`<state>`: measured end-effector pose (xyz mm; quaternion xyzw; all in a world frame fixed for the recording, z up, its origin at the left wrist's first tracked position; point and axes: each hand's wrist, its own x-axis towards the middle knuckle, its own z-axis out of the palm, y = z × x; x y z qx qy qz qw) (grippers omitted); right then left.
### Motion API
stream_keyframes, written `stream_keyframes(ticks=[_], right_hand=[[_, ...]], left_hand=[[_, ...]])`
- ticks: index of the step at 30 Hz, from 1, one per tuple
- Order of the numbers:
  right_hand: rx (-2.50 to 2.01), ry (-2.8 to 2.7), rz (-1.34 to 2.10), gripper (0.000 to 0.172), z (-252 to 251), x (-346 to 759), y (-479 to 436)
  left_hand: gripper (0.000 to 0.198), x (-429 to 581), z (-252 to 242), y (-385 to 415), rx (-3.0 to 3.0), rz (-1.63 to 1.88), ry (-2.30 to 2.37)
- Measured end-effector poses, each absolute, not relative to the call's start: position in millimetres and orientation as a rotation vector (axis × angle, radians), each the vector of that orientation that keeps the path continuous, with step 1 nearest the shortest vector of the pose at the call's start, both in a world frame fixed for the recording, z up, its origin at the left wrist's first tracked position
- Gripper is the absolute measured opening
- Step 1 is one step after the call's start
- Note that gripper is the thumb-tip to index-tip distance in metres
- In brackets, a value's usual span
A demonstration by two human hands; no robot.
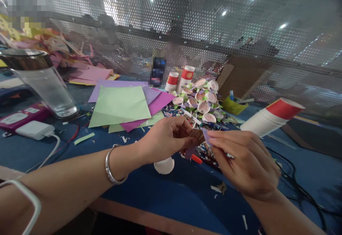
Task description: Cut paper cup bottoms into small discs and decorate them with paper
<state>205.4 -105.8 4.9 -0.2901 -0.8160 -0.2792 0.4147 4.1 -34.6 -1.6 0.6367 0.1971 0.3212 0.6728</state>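
In the head view my right hand (245, 160) pinches a small slip of purple paper (206, 136) between thumb and fingertips. My left hand (171, 137) meets it from the left, its fingers closed on another small piece of purple paper (190, 152), partly hidden by the fingertips. Below my left hand a white paper disc (164, 166) lies on the blue table, partly covered by the hand. An orange-red tip of a pen or tool (196, 159) shows between the hands. Behind them is a heap of cut cup bottoms (203, 106) with green and purple paper bits.
Green paper sheets (120, 105) lie over purple ones at left. A glass water bottle (50, 85) and a white charger (34, 130) stand farther left. Stacked paper cups (272, 117) lean at right, near black cables (296, 181). A perforated metal screen (203, 21) rises behind.
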Motion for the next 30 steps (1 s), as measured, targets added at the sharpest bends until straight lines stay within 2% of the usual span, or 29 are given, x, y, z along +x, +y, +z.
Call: stream_keyframes(ticks=[6,13,15,20,30], right_hand=[[-0.823,-1.851,-0.605,0.049,1.3,207.6,-109.9],[-0.848,-1.757,-0.393,0.049,-4.3,202.0,-112.6],[-0.822,-1.756,-0.345,0.046,-3.5,198.3,-112.2],[-0.824,-1.707,-0.099,0.034,-0.2,187.7,-112.2],[-0.981,-1.385,0.62,0.006,-5.2,187.4,-105.0]], left_hand=[[0.015,4.2,8.7,-36.2,1.312,0.612,0.503],[0.017,6.7,12.5,-36.0,0.945,0.478,0.483],[0.018,7.6,12.9,-34.5,0.855,0.439,0.479],[0.034,8.6,13.9,-30.6,0.72,0.309,0.459],[0.024,10.3,5.2,-26.8,0.703,0.127,0.366]])
